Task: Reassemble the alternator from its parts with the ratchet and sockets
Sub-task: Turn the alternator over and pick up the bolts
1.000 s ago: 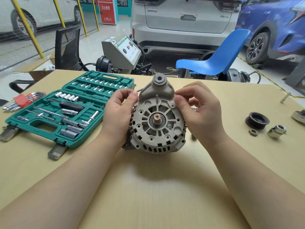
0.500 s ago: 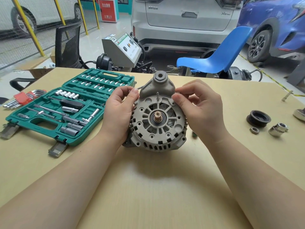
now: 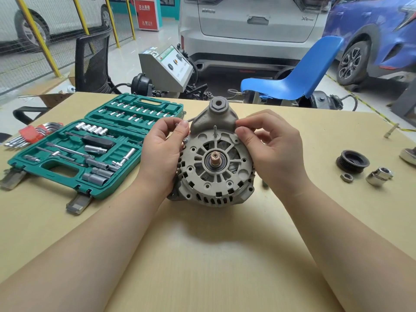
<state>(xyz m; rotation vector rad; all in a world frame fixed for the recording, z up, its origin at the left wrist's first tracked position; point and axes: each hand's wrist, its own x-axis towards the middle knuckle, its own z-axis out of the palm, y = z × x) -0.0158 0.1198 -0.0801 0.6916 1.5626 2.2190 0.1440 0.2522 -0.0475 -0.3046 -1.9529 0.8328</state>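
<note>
Steadying the alternator (image 3: 216,163) upright between them, the left hand (image 3: 162,152) pinched a small bolt (image 3: 185,140) at its fingertips and the right hand (image 3: 272,147) gripped the housing; seating that bolt probably came next, before fetching the ratchet.

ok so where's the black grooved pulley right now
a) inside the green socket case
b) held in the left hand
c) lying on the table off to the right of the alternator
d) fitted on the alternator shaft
c: the black grooved pulley lies on the tan table, right of the grey alternator, beside a small hex nut and a shiny chrome socket; the alternator's shaft is bare.
</note>
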